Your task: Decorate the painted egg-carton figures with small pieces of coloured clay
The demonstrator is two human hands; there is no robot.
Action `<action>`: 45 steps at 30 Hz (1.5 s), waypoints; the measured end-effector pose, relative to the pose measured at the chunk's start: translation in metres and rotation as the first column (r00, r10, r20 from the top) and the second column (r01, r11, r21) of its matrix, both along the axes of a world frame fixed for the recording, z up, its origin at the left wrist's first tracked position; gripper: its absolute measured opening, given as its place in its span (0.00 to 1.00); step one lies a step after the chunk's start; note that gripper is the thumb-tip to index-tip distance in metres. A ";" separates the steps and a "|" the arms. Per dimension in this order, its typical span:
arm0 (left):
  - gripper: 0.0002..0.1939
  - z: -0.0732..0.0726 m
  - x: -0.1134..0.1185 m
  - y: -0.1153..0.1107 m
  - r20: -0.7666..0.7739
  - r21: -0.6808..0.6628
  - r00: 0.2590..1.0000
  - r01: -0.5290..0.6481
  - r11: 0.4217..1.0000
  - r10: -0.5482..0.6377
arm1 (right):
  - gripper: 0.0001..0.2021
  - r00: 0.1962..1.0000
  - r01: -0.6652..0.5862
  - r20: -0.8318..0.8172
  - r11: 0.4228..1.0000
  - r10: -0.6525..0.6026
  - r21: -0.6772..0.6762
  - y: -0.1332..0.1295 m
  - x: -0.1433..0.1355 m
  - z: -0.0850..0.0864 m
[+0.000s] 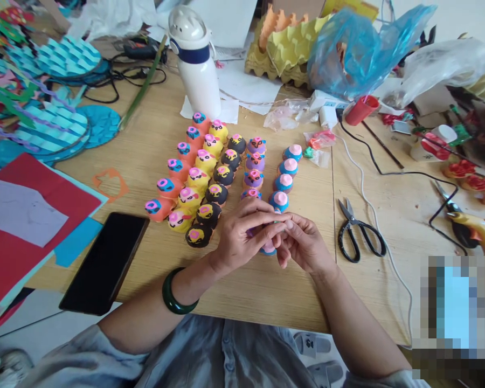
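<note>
My left hand (248, 229), with a dark green bangle (173, 291) on its wrist, meets my right hand (307, 245) at the front of the table. Both are closed, fingertips pinched together; a speck of green shows between them, too small to name. Beneath and behind them runs a row of blue domes with pink tops (281, 200), the nearer ones partly hidden. Left of it, several rows of small domed figures with faces stand: purple (253, 179), black (216, 194), yellow (198, 179) and orange (178, 168). My left hand covers the near end of the purple row.
Black-handled scissors (358, 231) lie right of my hands, beside a white cable (374, 210). A phone (105, 264) and red paper (20, 237) are at left. Behind stand a white bottle (200, 75), egg cartons (286, 48) and a blue bag (355, 54). A yellow glue gun (475, 223) lies far right.
</note>
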State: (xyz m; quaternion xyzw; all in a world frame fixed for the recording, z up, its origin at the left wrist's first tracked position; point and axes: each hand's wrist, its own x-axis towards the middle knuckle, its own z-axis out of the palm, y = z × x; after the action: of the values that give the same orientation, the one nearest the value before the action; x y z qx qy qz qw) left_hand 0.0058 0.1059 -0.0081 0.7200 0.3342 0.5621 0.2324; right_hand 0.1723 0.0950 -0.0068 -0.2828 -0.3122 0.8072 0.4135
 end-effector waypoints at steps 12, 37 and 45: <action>0.10 0.000 -0.001 0.000 0.039 -0.080 0.999 0.027 0.996 -0.024 | 0.13 0.999 -0.036 -0.015 0.999 0.036 0.013 0.000 0.000 -0.001; 0.09 0.000 -0.001 0.001 0.078 -0.155 0.997 0.031 0.987 -0.020 | 0.15 0.999 -0.049 0.018 0.999 0.049 0.016 -0.002 -0.002 -0.001; 0.06 0.002 0.001 -0.002 0.110 -0.234 0.994 0.045 0.971 -0.020 | 0.12 1.000 -0.008 -0.002 0.999 0.008 0.045 -0.002 -0.002 -0.004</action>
State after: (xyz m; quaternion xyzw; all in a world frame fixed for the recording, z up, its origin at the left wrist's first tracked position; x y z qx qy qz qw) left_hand 0.0064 0.1042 -0.0063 0.6616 0.3740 0.5519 0.3433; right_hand 0.1703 0.0933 -0.0105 -0.2713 -0.3308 0.8021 0.4167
